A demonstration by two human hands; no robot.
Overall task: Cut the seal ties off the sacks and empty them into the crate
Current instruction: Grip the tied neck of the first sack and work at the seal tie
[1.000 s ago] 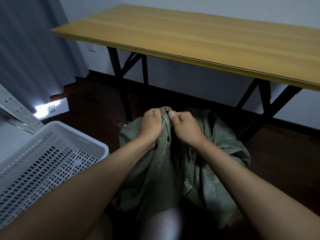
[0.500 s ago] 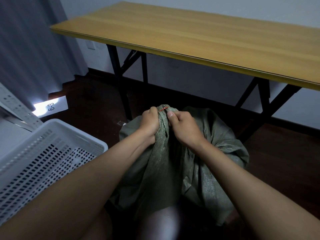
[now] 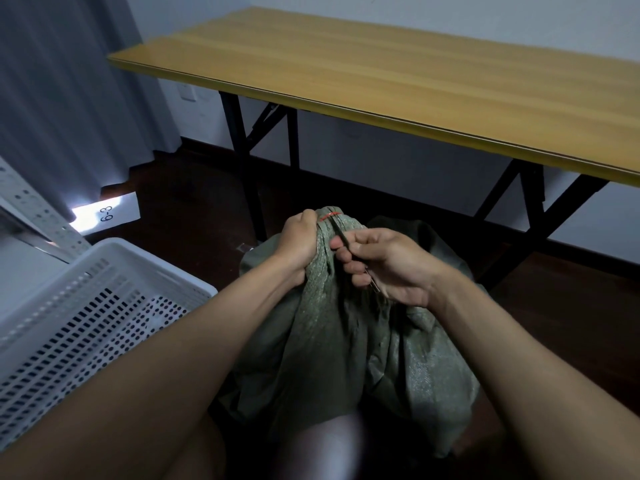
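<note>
A green woven sack [image 3: 325, 344] stands on the dark floor between my knees, its neck bunched and bound by a red seal tie [image 3: 330, 215]. My left hand [image 3: 299, 242] grips the gathered neck just below the tie. My right hand [image 3: 388, 265] holds a thin dark cutting tool [image 3: 353, 258], its tip pointing up toward the tie; the tool's exact kind is hard to tell. A white perforated plastic crate [image 3: 86, 306] sits at the left, close to my left forearm.
A long yellow-topped folding table [image 3: 398, 81] with black legs stands just beyond the sack. A grey curtain [image 3: 69, 98] hangs at the left above a white floor label [image 3: 107, 213] reading 6-3. A perforated metal rail [image 3: 38, 216] leans behind the crate.
My right hand has drawn back from the sack's neck to the right, showing the thin tool in its fingers. My left hand keeps its grip on the neck.
</note>
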